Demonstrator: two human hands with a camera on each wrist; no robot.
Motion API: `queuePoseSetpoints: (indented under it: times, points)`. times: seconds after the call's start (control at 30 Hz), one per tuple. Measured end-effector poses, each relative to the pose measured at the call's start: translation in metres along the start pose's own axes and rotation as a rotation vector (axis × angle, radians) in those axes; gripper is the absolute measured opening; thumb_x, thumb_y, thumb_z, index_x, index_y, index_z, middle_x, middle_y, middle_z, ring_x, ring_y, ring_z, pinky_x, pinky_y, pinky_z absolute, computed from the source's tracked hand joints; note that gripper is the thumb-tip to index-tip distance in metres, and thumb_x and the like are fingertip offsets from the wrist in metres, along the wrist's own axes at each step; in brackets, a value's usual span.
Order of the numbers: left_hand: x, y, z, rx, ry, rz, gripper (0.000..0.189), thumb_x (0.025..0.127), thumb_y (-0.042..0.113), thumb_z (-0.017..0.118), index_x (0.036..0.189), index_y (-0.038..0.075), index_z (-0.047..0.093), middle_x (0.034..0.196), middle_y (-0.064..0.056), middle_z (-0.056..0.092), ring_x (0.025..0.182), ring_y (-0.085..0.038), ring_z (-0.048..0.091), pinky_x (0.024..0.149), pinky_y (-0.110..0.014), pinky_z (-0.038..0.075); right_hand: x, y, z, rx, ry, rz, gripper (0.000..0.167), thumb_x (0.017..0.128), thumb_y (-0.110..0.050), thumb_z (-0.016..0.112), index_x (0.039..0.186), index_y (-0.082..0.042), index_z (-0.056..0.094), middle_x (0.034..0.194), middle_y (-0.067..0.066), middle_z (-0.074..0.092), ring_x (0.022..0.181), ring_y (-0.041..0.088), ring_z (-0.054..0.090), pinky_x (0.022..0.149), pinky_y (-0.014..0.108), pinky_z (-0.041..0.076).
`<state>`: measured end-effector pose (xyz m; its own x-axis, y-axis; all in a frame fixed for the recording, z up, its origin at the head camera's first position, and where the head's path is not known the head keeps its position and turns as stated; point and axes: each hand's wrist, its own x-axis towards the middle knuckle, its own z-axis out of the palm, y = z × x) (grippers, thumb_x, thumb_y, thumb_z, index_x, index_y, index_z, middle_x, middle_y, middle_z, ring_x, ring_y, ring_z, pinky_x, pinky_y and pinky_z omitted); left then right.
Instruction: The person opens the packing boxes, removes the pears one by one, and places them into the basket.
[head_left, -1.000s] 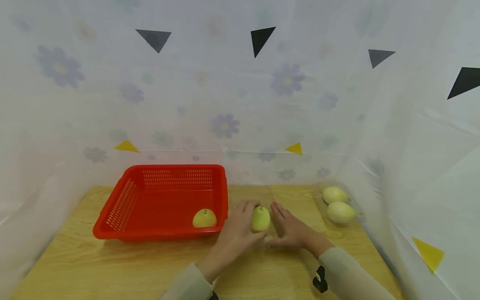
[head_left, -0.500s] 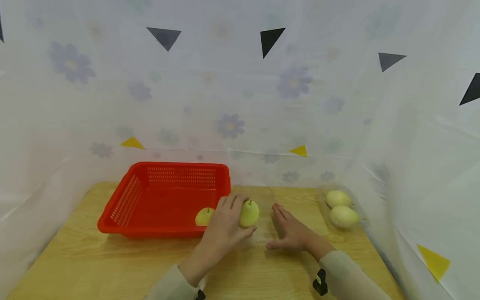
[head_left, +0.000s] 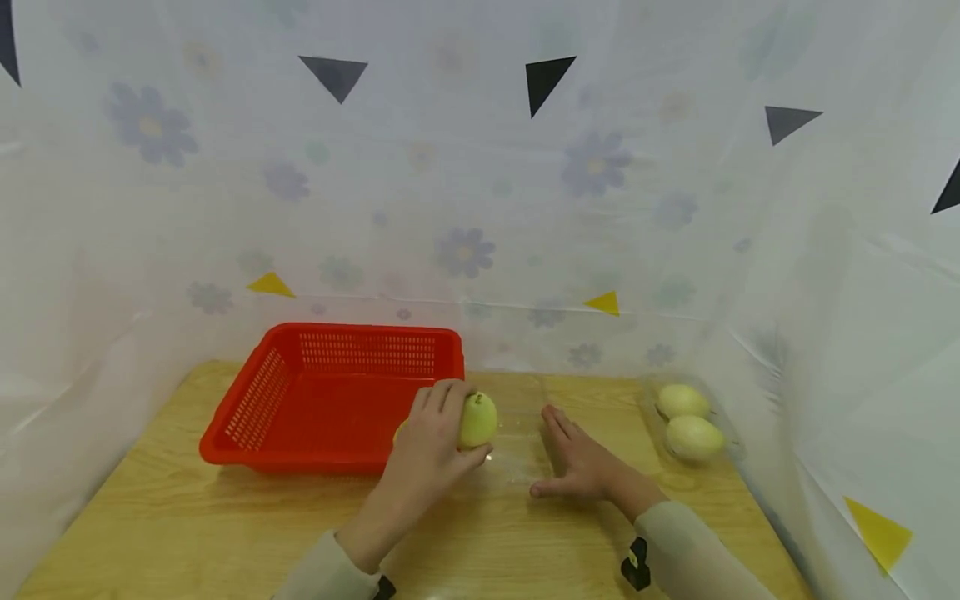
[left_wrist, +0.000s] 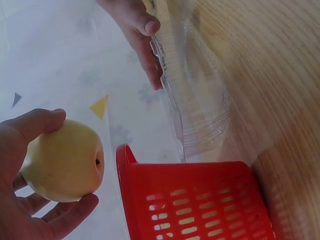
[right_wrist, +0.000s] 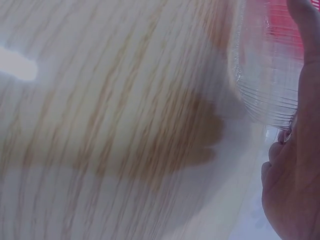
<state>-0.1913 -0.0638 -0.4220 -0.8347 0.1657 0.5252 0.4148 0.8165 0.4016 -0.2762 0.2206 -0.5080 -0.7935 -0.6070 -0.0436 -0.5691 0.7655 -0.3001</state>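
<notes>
My left hand [head_left: 423,442] grips a yellow-green pear [head_left: 480,419], thumb on one side and fingers on the other, raised by the right edge of a red plastic basket [head_left: 315,461]. In the left wrist view the pear [left_wrist: 65,162] hangs above the basket's rim [left_wrist: 190,167]. A second pear [head_left: 398,431] lies inside the basket, mostly hidden behind my left hand. With fingers extended, my right hand [head_left: 585,467] touches the rim of a clear plastic container [left_wrist: 200,120], which stands right of the basket and holds no fruit.
Another clear container [head_left: 654,417] with two pale yellow fruits [head_left: 694,438] stands at the table's back right. A wooden table [head_left: 172,533] bears everything. White patterned sheeting [head_left: 465,167] hangs behind and along the sides.
My left hand has lifted the pear out of the clear container and carried it left to the basket's edge. The right hand stays in place. The head view has shifted slightly.
</notes>
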Motion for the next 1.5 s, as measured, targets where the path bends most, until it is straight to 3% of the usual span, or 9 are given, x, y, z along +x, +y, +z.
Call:
queuePoseSetpoints:
  times: [0.27, 1.1, 1.5]
  points:
    - [-0.002, -0.006, -0.007, -0.035, 0.015, -0.058, 0.072, 0.070, 0.036, 0.091, 0.127, 0.018, 0.052, 0.123, 0.001, 0.057, 0.108, -0.020, 0.051, 0.083, -0.039, 0.058, 0.001, -0.001, 0.000, -0.006, -0.003, -0.005, 0.126, 0.076, -0.076, 0.066, 0.159, -0.006, 0.002, 0.166, 0.020, 0.008, 0.152, 0.038, 0.013, 0.116, 0.056, 0.029]
    - [0.003, -0.024, -0.031, -0.078, 0.082, -0.124, 0.067, 0.072, 0.032, 0.088, 0.126, 0.014, 0.053, 0.122, -0.003, 0.057, 0.105, -0.024, 0.053, 0.079, -0.041, 0.058, 0.008, -0.002, 0.001, 0.006, -0.003, -0.009, 0.126, 0.077, -0.077, 0.064, 0.159, -0.007, -0.001, 0.166, 0.017, 0.004, 0.152, 0.037, 0.010, 0.118, 0.055, 0.026]
    - [-0.005, -0.034, -0.034, -0.088, 0.077, -0.148, 0.070, 0.072, 0.033, 0.088, 0.127, 0.012, 0.052, 0.124, -0.005, 0.057, 0.106, -0.026, 0.053, 0.081, -0.043, 0.056, 0.009, -0.004, 0.003, 0.007, 0.007, -0.030, 0.126, 0.077, -0.076, 0.065, 0.159, -0.004, 0.003, 0.166, 0.020, 0.007, 0.152, 0.037, 0.011, 0.118, 0.055, 0.026]
